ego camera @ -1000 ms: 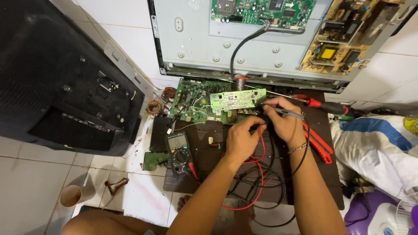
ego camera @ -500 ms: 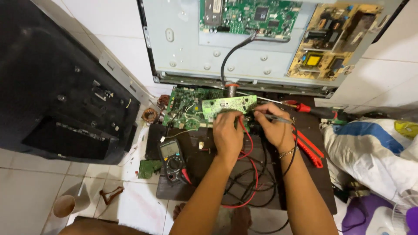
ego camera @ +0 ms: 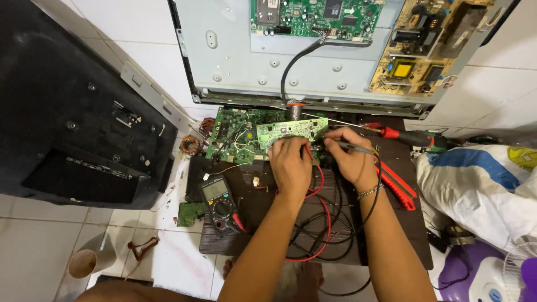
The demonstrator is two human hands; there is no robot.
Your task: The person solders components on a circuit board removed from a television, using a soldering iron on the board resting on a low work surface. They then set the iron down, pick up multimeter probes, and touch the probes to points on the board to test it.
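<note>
A: Head view. What are the hands doing?

B: The left hand is curling its fingers down onto the near edge of the light green circuit board, with a red lead running out from under the palm; whether it is pinching a probe I cannot tell. The right hand is closing around a slim dark probe, which is lying across its fingers and pointing toward the board.

A: Where is the board sitting?

B: It is lying on top of a larger dark green board, at the far edge of the dark work mat, just below the opened television chassis.

A: Surroundings?

B: A multimeter is resting on the mat left of the forearms, and red and black leads are looping between the arms. A red-handled screwdriver is lying right of the right hand, red-handled pliers near the wrist. A black back cover is leaning at the left.
</note>
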